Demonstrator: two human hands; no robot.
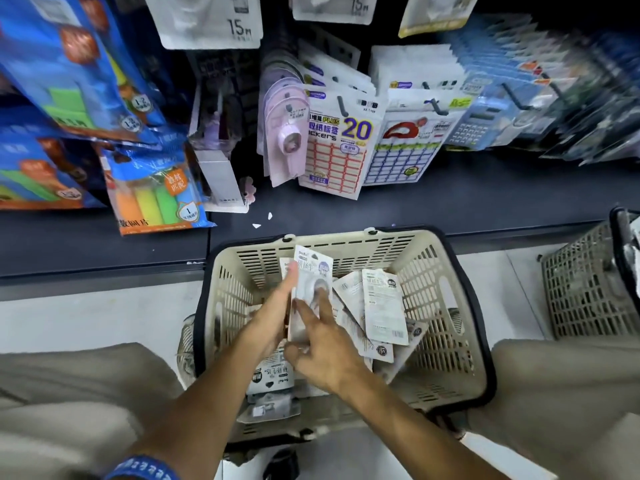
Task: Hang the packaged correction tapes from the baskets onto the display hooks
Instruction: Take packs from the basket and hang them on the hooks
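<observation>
Stationery packs crowd a shop display at twelve o'clock, hung on hooks above a dark shelf (450, 202), with pale floor below it. A cream basket (346, 242) sits on the floor at six o'clock between the person's knees, and a second, grey basket (585, 292) stands at three o'clock.

Loose correction tape packs (384, 306) lie jumbled in the cream basket. Both hands are over it, working on a small stack of packs (313, 271) held upright. The left hand (273, 313) cradles the stack from the nine o'clock side, its fingers stretched up along the edge and the thumb hidden behind. The right hand (322, 351) has straight fingers pressed against the front of the top pack; whether its thumb grips underneath cannot be told.

The step in hand looks like gathering and squaring a handful before lifting it to the hooks. To do it well, line up the top edges so the hang holes sit one over another, all faces the same way, and keep the bundle thin enough to slide on without buckling. The matching white packs marked 15m (207, 22) hang at eleven o'clock, so that is likely the target hook.
</observation>
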